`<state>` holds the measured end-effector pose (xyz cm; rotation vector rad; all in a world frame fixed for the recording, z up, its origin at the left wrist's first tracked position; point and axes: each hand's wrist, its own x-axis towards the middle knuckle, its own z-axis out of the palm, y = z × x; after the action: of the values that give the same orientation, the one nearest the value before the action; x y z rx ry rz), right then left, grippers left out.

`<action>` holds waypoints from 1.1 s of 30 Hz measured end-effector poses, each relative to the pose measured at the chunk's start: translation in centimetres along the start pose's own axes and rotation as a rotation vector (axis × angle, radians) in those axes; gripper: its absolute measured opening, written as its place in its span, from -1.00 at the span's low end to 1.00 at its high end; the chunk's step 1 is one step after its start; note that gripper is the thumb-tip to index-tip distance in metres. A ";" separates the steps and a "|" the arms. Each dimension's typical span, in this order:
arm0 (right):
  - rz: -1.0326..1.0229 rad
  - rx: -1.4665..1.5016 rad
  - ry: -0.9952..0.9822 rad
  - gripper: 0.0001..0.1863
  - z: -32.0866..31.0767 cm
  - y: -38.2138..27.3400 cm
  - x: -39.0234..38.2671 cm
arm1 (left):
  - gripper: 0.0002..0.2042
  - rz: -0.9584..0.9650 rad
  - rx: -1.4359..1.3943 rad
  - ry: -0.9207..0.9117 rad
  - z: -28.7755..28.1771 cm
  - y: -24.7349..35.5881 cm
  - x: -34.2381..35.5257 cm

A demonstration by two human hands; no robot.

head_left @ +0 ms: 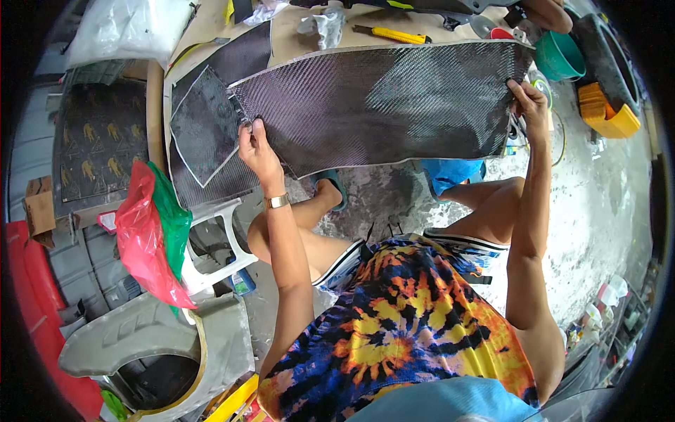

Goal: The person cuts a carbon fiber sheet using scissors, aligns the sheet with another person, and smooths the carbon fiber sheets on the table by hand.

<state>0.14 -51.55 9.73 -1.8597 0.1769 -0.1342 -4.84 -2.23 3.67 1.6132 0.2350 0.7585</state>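
Observation:
A wide piece of dark woven carbon-fibre cloth (380, 105) with pale edges stretches between my two hands, in front of my knees. My left hand (260, 151) pinches its left edge, thumb on top. At the far right end, my right hand (529, 105) grips the other short edge, with the fingers partly hidden behind it. Under and left of this cloth lie more dark woven pieces, one a smaller pale-edged cut piece (204, 130). A yellow utility knife (391, 34) rests on the table just beyond the cloth's far edge.
A brown-covered table (288, 50) holds crumpled plastic. Beyond it, at the right, are a green bucket (560, 56) and a yellow container (606, 112). Red and green plastic bags (151, 232) hang beside a white stool (221, 239). A grey moulded panel (151, 330) stands at lower left.

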 end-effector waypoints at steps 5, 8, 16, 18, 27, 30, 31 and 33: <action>-0.022 0.013 -0.082 -0.73 -0.5 1.6 1.6 | -0.76 0.011 -0.006 -0.011 0.1 -0.8 0.4; 0.041 -0.010 -0.078 -0.71 -0.2 1.5 2.0 | -0.74 0.002 0.006 -0.027 0.0 -1.4 0.7; 0.021 -0.013 -0.120 -0.73 -0.1 1.7 3.0 | -0.75 0.012 0.020 -0.042 0.7 -2.0 1.2; 0.001 -0.027 -0.129 -0.72 0.1 1.8 3.3 | -0.75 0.007 0.036 -0.046 0.6 -2.2 1.2; 0.027 -0.027 -0.138 -0.69 0.2 2.6 3.9 | -0.79 -0.046 -0.026 -0.071 0.8 -2.6 1.2; 0.022 -0.017 -0.140 -0.67 0.2 2.8 3.9 | -0.80 -0.070 -0.023 -0.072 0.7 -2.6 1.3; 0.025 -0.011 -0.137 -0.67 0.2 2.8 3.9 | -0.80 -0.078 -0.022 -0.073 0.7 -2.6 1.4; 0.007 -0.010 -0.138 -0.67 0.1 2.9 3.8 | -0.80 -0.071 -0.027 -0.065 0.8 -2.6 1.2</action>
<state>3.77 -53.04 6.90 -1.8710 0.0891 -0.0003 -2.74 -1.70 1.67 1.5928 0.2331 0.6508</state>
